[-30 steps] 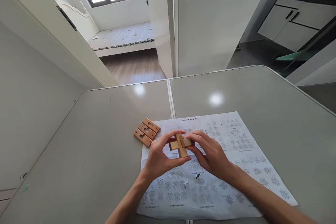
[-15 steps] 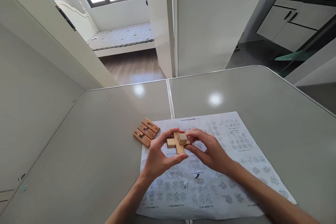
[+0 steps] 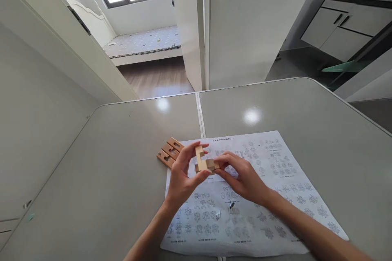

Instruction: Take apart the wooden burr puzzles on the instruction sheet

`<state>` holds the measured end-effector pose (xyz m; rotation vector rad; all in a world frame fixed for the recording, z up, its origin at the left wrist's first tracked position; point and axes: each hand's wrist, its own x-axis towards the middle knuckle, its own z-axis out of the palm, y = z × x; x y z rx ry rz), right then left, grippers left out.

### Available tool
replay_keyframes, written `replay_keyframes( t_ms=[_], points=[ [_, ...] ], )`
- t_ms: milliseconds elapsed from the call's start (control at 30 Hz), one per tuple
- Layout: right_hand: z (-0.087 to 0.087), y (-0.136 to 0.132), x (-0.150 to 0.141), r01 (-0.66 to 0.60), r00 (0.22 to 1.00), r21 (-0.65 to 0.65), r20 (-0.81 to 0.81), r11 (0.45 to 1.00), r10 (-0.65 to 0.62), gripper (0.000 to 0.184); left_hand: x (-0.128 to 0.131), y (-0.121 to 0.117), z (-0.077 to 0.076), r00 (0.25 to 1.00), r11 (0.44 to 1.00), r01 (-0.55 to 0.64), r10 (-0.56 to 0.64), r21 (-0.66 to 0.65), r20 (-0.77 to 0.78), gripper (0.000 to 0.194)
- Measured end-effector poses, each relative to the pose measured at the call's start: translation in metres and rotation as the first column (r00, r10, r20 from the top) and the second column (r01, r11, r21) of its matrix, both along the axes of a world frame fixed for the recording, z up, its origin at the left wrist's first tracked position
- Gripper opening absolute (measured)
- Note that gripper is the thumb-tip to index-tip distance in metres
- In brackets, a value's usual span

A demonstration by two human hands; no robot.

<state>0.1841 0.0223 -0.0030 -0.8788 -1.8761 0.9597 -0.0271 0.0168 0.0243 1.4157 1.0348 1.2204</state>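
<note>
Above a printed sheet, my left hand [image 3: 181, 177] grips a pale wooden puzzle piece [image 3: 199, 158] between thumb and fingertips. This piece stands nearly upright and has a square notch facing right. My right hand [image 3: 245, 177] pinches the right end of another light wooden puzzle piece [image 3: 216, 164], which meets the notched one low down. A squarish block end [image 3: 210, 164] sits at the front where they meet. Whether these pieces are locked together or only touching, I cannot tell. Fingers hide part of the wood.
Flat brown wooden pieces [image 3: 168, 153] with cut-out shapes lie left of my left hand, by the corner of the sheet of printed diagrams [image 3: 275, 208]. A small dark object [image 3: 232, 205] rests on the sheet. A seam [image 3: 199, 114] crosses the grey table [image 3: 137, 179].
The wooden pieces have been turned: a cross shape faced me before, and now the notched side of the left piece shows. My left fingertips are slightly higher.
</note>
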Motion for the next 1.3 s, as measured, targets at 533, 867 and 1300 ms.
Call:
replay_keyframes(
  t_ms=[533,867,1300],
  points=[
    [0.002,0.01,0.004,0.366,0.918,-0.313,-0.029,0.876,-0.394,0.043,-0.006,0.011,-0.023,0.57,0.918,-0.14,0.382,0.372,-0.727,0.064],
    [0.002,0.012,0.005,0.285,0.924,-0.443,-0.108,0.85,-0.367,0.043,-0.005,0.01,-0.024,0.505,0.909,-0.121,0.402,0.398,-0.764,0.057],
    [0.009,0.006,0.005,-0.107,0.944,-0.53,-0.32,0.841,-0.081,0.031,0.006,-0.003,-0.003,0.824,0.986,0.163,-0.151,-0.028,-0.546,0.023]
  ],
)
